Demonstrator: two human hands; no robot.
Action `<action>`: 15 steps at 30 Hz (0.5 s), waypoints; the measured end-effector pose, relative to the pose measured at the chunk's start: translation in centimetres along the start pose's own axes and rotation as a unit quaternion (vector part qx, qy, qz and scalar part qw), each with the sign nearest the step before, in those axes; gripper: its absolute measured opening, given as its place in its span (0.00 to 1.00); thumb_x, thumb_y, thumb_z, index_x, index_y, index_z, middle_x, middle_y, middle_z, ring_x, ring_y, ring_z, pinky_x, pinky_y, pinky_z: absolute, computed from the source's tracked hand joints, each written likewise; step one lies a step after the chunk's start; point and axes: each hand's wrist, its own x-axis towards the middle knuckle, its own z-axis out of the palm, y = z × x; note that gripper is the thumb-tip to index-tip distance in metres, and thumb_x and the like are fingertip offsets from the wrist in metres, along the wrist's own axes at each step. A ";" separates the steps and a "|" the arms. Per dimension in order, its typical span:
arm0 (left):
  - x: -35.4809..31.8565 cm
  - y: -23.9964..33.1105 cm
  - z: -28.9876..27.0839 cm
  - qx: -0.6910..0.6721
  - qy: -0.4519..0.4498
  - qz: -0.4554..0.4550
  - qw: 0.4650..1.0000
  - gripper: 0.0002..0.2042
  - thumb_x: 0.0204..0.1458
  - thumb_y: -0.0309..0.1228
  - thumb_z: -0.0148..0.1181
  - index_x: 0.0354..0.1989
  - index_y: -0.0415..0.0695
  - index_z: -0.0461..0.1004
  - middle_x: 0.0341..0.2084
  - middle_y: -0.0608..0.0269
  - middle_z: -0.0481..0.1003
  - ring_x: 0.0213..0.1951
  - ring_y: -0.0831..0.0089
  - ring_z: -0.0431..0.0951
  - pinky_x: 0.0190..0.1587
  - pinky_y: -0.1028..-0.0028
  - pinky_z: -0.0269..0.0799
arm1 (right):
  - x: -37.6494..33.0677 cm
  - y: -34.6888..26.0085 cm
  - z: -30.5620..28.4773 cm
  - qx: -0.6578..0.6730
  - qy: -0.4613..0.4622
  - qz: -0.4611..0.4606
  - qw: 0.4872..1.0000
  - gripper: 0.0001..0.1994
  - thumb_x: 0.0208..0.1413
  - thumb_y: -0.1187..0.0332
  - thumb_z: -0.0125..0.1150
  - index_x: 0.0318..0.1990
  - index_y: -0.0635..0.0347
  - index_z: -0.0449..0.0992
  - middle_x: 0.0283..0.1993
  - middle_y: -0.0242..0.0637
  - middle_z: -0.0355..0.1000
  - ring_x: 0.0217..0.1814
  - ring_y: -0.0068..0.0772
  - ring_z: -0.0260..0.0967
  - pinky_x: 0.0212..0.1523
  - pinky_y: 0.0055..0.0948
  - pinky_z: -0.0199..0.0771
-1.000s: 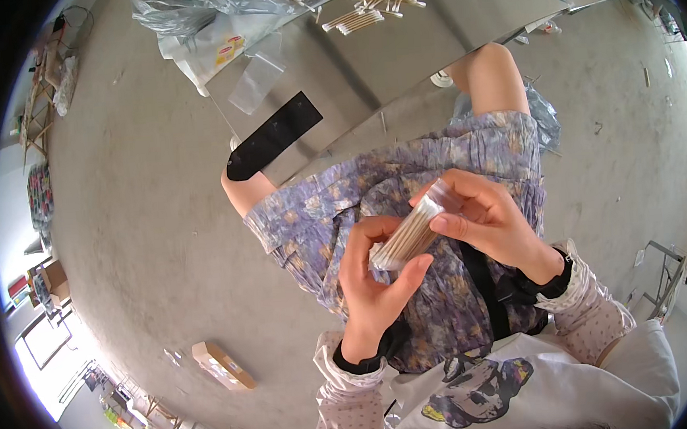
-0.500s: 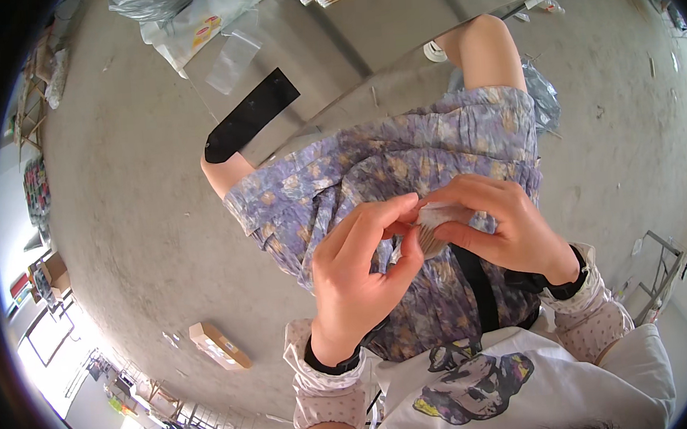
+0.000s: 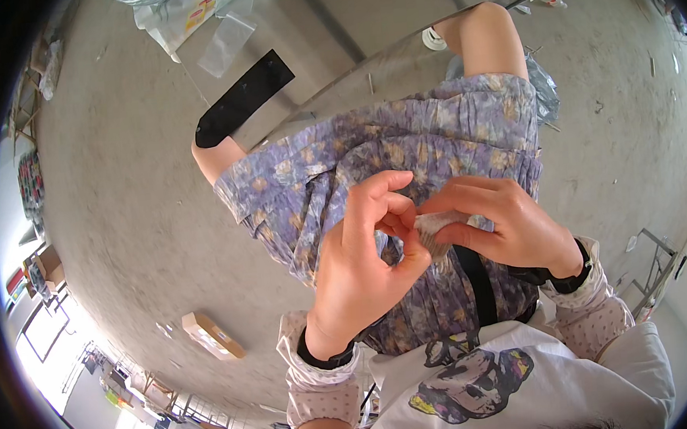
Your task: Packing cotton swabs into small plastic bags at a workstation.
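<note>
A small pale bundle of thin sticks (image 3: 438,228) is clamped between the left hand (image 3: 363,265) and right hand (image 3: 503,223); a tan cardboard box (image 3: 212,335) lies left of them.

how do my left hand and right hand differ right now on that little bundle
The left hand stands fingers-up, thumb and curled fingers pinching at the end of the bundle; the right hand lies sideways, its grip wrapped around the bundle, hiding most of it. The left shows its back, the right its knuckles. Both touch the bundle above the floral skirt.
</note>
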 end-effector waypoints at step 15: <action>0.1 0.0 -0.4 -0.234 0.002 -0.128 0.964 0.28 0.46 0.16 0.63 0.58 0.39 0.63 0.32 0.63 0.78 0.32 0.80 0.79 0.40 0.78 0.75 | -0.3 0.1 -0.7 0.040 0.004 -0.026 0.999 0.14 0.51 0.74 0.68 0.47 0.61 0.78 0.41 0.37 0.77 0.39 0.39 0.75 0.37 0.34 0.74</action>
